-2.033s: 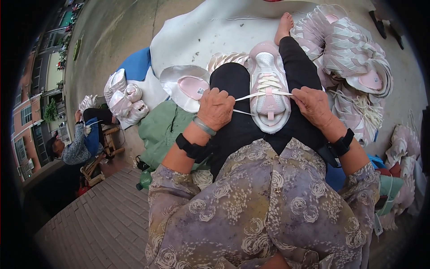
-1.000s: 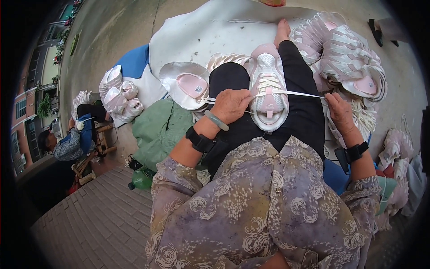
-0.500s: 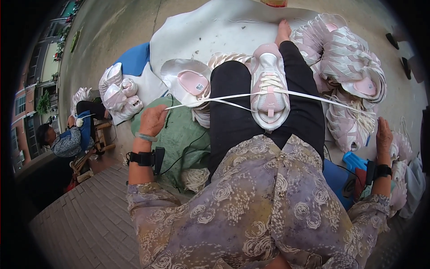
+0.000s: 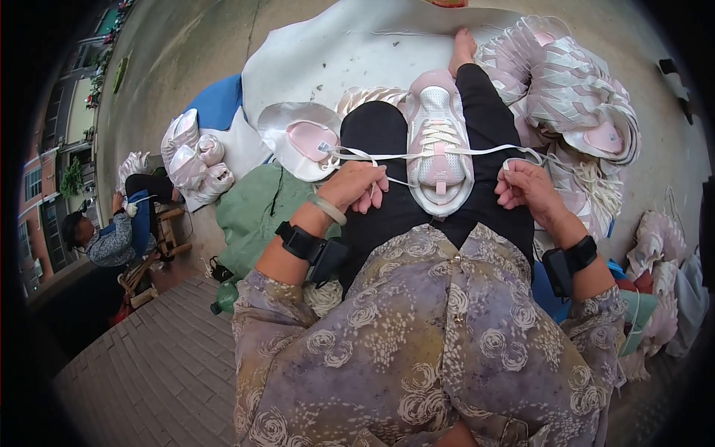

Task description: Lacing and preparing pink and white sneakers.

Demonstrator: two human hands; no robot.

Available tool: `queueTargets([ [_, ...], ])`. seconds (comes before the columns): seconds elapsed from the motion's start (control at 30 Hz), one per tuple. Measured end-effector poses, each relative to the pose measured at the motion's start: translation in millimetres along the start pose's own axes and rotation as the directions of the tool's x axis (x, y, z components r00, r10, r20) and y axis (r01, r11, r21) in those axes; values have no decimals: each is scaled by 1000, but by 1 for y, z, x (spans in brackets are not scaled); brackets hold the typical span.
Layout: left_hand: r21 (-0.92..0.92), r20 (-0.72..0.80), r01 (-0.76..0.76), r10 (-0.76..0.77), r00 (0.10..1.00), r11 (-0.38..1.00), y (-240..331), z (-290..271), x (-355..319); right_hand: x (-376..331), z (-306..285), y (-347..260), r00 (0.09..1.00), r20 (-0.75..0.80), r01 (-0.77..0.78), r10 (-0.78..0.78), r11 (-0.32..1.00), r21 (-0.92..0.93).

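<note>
A white and pink sneaker [image 4: 439, 141] lies along my lap between my thighs, its toe pointing away from me. A white shoelace [image 4: 491, 151] is threaded through its eyelets and runs out to both sides. My left hand [image 4: 357, 184] is closed on the lace at the shoe's left, fingers curled. To the right of the shoe my right hand [image 4: 527, 188] pinches the lace's other end between thumb and forefinger. Both laces hang somewhat slack in loops above my hands.
Stacked shoe uppers [image 4: 573, 89] lie at the right, with another upper [image 4: 305, 141] left of my knee. A green sack [image 4: 257, 201] sits by my left arm. More uppers [image 4: 195, 160] lie farther left, near a seated person [image 4: 112, 235]. A white sheet [image 4: 335, 59] covers the ground ahead.
Both hands have come inward from far out at the sides to close beside the shoe. The lace, stretched taut before, now sags in loops.
</note>
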State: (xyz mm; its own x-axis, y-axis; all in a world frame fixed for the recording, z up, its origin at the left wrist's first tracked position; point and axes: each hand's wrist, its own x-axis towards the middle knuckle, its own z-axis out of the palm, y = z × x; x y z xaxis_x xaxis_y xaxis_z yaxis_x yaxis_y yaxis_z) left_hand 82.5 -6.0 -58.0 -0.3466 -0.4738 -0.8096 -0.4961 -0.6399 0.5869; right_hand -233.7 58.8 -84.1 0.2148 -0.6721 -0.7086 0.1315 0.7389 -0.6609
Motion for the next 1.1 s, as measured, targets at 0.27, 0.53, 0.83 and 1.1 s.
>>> queueTargets([
  [0.27,-100,-120,-118,106,987,988,32,21,58,51,30,-7,962,-46,266,-271,960,-93],
  [0.53,-55,-368,-246,210,906,968,25,28,36,47,31,7,903,-184,405,-389,912,60],
  [0.83,68,-407,-359,354,842,931,9,40,35,51,35,15,877,-182,460,-445,887,44],
  [1.1,-52,-362,-395,351,863,917,11,38,28,58,41,21,798,-145,564,-585,810,-163],
])
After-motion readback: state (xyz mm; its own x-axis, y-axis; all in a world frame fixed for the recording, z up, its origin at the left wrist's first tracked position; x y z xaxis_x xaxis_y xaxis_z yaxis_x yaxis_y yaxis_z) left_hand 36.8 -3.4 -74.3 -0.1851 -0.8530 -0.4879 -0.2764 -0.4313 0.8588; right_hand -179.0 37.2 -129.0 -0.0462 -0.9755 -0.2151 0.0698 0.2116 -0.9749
